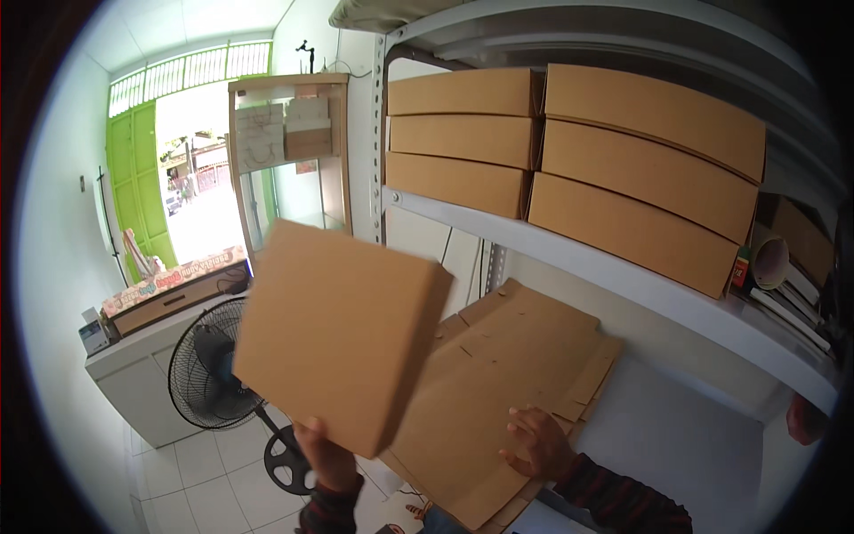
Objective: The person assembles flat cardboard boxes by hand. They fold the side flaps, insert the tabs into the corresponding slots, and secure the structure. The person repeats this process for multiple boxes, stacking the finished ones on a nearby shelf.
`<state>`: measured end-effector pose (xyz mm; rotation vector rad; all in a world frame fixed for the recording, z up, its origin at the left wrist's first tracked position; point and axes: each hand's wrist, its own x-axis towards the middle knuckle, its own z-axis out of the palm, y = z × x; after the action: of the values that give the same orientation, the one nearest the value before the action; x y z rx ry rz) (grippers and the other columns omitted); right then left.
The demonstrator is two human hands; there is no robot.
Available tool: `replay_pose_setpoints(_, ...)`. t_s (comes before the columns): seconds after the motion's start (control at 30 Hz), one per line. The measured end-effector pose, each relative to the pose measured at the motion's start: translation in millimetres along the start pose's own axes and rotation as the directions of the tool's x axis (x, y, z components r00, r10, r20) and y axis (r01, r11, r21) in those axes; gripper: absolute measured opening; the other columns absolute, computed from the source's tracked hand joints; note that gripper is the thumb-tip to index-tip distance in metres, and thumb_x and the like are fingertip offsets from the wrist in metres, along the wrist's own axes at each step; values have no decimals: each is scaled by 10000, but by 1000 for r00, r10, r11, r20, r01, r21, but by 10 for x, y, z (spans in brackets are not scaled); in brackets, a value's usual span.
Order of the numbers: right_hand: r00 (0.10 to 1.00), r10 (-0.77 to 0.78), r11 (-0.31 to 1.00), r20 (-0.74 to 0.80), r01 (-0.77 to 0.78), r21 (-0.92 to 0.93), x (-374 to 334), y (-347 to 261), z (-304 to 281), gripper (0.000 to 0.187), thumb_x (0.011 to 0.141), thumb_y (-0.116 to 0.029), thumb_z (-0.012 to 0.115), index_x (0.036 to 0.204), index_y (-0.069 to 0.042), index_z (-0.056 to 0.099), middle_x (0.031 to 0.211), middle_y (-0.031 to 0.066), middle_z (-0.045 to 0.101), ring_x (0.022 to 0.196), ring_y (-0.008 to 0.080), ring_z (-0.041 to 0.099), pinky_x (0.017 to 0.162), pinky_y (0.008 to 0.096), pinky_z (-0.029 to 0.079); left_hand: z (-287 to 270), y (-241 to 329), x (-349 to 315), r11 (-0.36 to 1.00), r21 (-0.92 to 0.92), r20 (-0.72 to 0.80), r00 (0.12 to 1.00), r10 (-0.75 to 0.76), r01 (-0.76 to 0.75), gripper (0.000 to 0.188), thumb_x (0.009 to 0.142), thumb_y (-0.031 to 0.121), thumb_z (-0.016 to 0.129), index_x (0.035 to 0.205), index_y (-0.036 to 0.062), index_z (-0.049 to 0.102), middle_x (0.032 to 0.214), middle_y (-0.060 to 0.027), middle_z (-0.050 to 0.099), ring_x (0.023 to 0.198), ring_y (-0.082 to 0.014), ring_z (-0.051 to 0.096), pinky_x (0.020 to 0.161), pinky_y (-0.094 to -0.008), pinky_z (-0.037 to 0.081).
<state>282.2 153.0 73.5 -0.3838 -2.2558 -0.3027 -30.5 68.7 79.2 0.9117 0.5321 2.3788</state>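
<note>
A closed brown cardboard box [334, 329] hangs tilted in the air left of the middle. My left hand [326, 456] grips it at its lower edge; the thumb shows on the near face and the other fingers are hidden. Beneath and to the right, a stack of flat, unfolded cardboard box blanks [498, 383] lies on the grey table [680, 427]. Over the right part of these blanks is my right hand [540, 443], its fingers apart and nothing in it. Whether its fingertips touch the top sheet I cannot tell.
Several finished boxes [640, 169] stand stacked on a metal shelf [569, 238] above the table. At its right end lie a cardboard tube [769, 255] and papers. A black standing fan [209, 360] is left of the held box, near a white counter [133, 383].
</note>
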Motion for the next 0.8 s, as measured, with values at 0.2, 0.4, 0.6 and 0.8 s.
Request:
replay_pose_setpoints(0.2, 986, 47, 995, 161, -60, 76, -24, -21, 55, 501, 825, -198, 680, 1266, -58, 488, 1222, 165, 552, 1065, 311, 581, 906, 419, 505, 674, 726, 838, 963, -216, 263, 959, -101, 161, 497, 977, 399, 446, 1314, 35, 479, 1249, -115, 583, 1132, -217, 579, 951, -361, 480)
replay_pose_setpoints(0.4, 986, 55, 995, 158, -68, 74, -52, -44, 48, 470, 852, -195, 655, 1272, -53, 498, 1208, 150, 543, 1029, 291, 587, 857, 398, 515, 1434, 822, 1409, 955, -212, 432, 896, -98, 207, 515, 979, 392, 461, 1345, 30, 439, 1270, -92, 568, 1161, -215, 568, 983, -356, 463)
replay_pose_setpoints(0.6, 985, 45, 993, 164, -63, 103, -83, -21, 65, 473, 866, -196, 640, 1289, -53, 484, 1182, 147, 542, 1024, 287, 588, 858, 395, 511, 1788, 837, 1444, 978, -64, 399, 903, -158, 200, 567, 982, 422, 499, 1356, 10, 393, 1192, -96, 587, 1134, -186, 590, 925, -290, 502)
replay_pose_setpoints(0.8, 985, 25, 993, 171, -44, 106, -78, -20, 62, 463, 846, -203, 669, 1248, -25, 521, 1157, 141, 562, 1005, 282, 605, 835, 381, 527, 1928, 1100, 1756, 922, -211, 528, 832, -173, 325, 597, 968, 383, 562, 1280, -107, 424, 1228, -189, 573, 1131, -242, 600, 988, -310, 504)
